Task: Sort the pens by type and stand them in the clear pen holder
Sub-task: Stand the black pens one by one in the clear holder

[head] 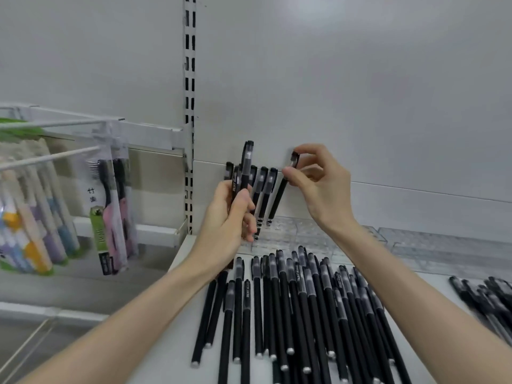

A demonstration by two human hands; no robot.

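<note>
Black pens (264,189) in clear plastic holder (293,232): few, centre.
Loose pile (304,300): large, lower frame.
Left hand (225,225): grips bundle (245,167).
Right hand (318,184): pinches one pen (278,198).

The one wide-angle head camera is looking forward and slightly down, facing the back panel (346,92) and sitting close over the shelf (166,367), with pens (291,306) filling the lower frame.
</note>
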